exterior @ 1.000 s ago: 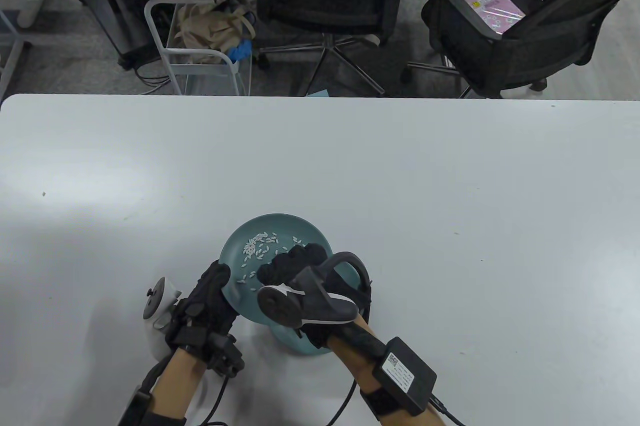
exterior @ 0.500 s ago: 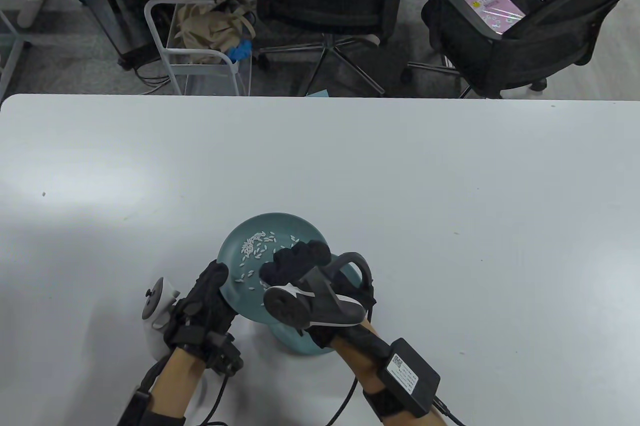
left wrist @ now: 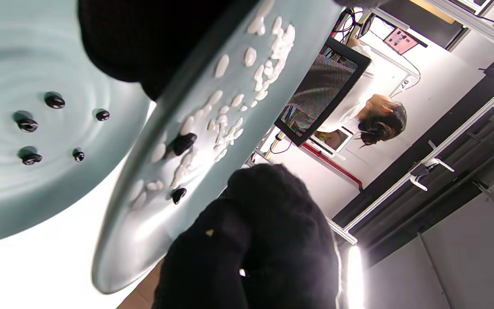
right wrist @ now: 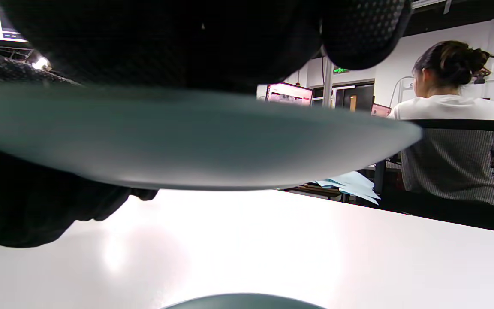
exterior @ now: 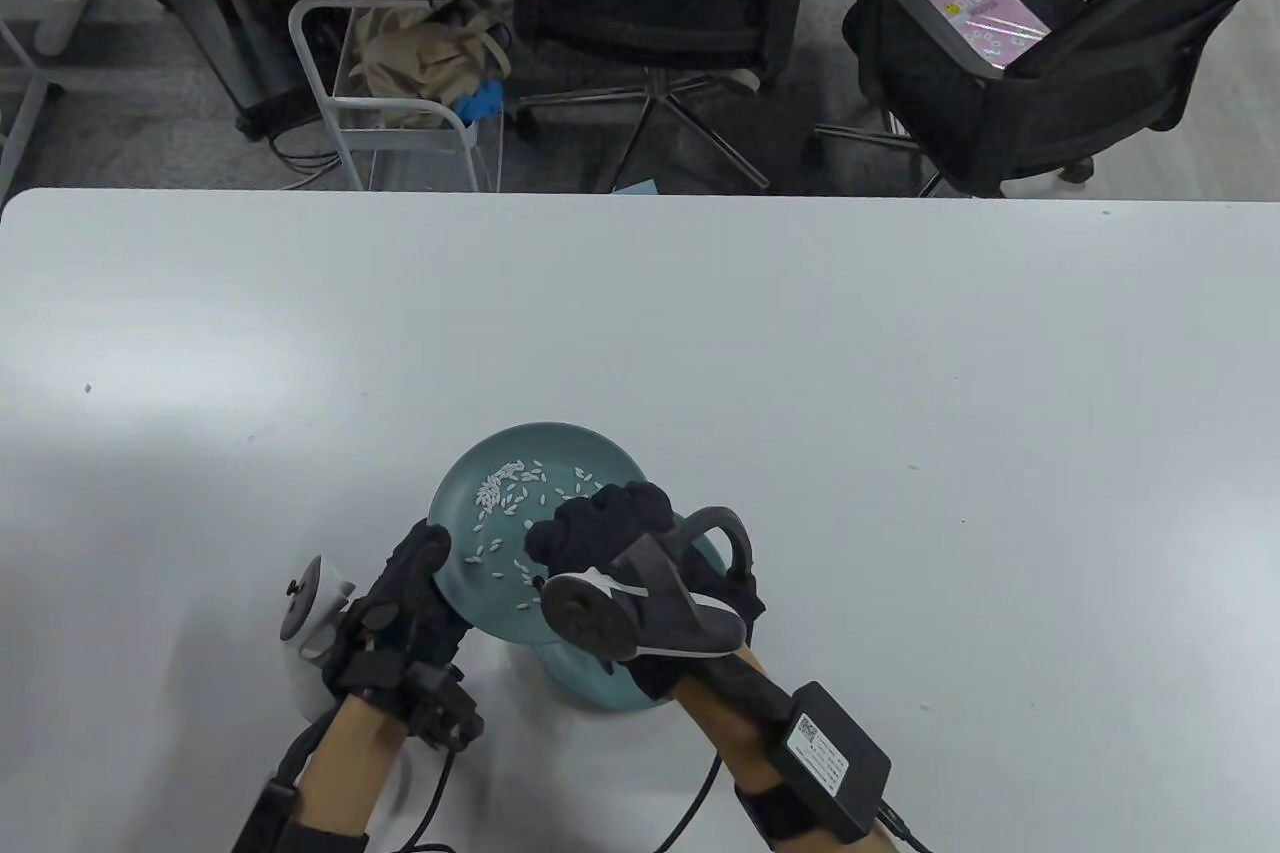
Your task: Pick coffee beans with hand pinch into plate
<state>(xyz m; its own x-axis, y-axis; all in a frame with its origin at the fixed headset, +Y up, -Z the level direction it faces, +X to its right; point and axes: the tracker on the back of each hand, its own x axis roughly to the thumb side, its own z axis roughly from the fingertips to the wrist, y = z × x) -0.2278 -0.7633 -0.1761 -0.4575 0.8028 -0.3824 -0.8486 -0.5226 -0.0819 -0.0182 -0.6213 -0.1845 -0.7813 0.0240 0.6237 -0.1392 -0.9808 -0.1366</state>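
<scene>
My left hand (exterior: 428, 553) grips the near-left rim of a teal plate (exterior: 545, 431) and holds it raised and tilted. This plate carries white rice grains (exterior: 505, 488) and two dark coffee beans (left wrist: 185, 143). A second teal plate (exterior: 600, 688) lies on the table underneath, with several coffee beans (left wrist: 37, 124) in it. My right hand (exterior: 580, 533) hovers over the near-right part of the raised plate, its fingers (left wrist: 264, 231) bunched together just above the plate surface. Whether a bean sits between them is hidden. The right wrist view shows the raised plate's underside (right wrist: 187, 141).
The white table (exterior: 800, 373) stretches far and to both sides. One loose grain (exterior: 88, 387) lies at its left. Beyond the far edge stand two black office chairs (exterior: 1010, 73) and a wire cart (exterior: 400, 93) with blue papers.
The raised plate has shifted slightly left and away. My right hand has drawn a little toward me over the plate's near edge. The left hand keeps its grip.
</scene>
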